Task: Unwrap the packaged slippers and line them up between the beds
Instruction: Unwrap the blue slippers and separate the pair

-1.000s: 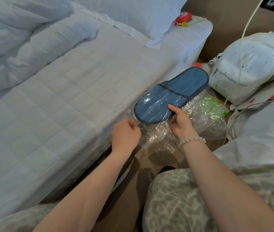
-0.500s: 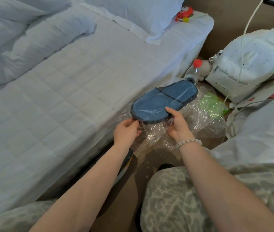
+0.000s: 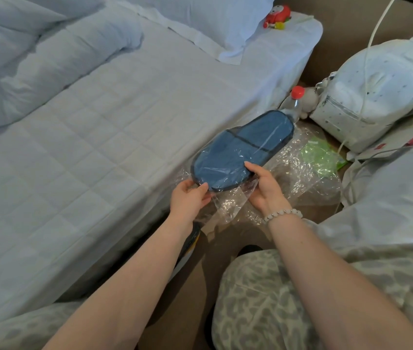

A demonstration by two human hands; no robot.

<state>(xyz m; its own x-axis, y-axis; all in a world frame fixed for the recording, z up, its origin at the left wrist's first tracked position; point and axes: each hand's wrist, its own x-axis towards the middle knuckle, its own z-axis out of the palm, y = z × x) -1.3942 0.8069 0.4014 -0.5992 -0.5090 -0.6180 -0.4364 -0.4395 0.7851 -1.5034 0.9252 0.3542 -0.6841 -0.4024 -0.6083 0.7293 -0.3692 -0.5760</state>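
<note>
The left hand pinches the clear plastic wrapper between thumb and curled fingers, right at the near rounded end of the blue slipper. The right hand grips the same end from the other side, thumb on top, fingers curled underneath. The slipper, still inside the wrapper, is held in the air between both hands, pointing away from them, just beside the edge of the bed. Beyond it lie crumpled plastic, a bottle and a white backpack.
</note>
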